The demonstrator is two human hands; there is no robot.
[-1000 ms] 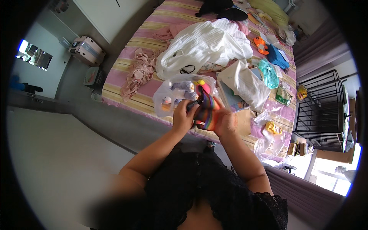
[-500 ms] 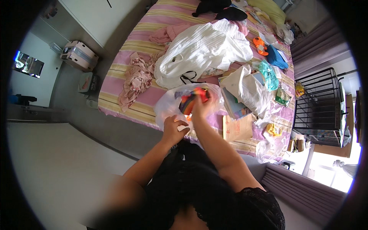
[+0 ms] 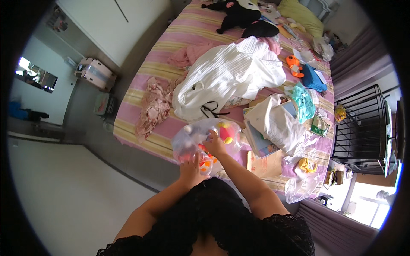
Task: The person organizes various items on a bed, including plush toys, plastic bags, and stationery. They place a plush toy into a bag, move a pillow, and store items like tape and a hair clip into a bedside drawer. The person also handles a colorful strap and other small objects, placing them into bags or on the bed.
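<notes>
A translucent plastic bag [image 3: 184,138] lies at the bed's near edge with colourful things in it. A pink and yellow rounded item [image 3: 226,132] shows at its right side, and an orange and red piece [image 3: 208,163] near its front; their exact kinds are unclear. My left hand [image 3: 191,171] is closed on the bag's near edge. Over the middle of the bag, my right hand [image 3: 215,145] has its fingers apart, next to a small red-orange patch. Its fingertips are partly blurred against the bag.
Behind the bag lie a white garment [image 3: 230,72] and a crumpled pink cloth [image 3: 156,106]. To the right are a white cloth bag [image 3: 277,121] on books, a brown paper envelope [image 3: 265,164] and a yellow packet [image 3: 307,165]. A black wire cage [image 3: 358,128] stands beside the bed.
The dark, multicoloured item in my right hand no longer shows there; that hand's fingers have spread. The pink and yellow item has come into sight. The white piece by my left hand is out of sight.
</notes>
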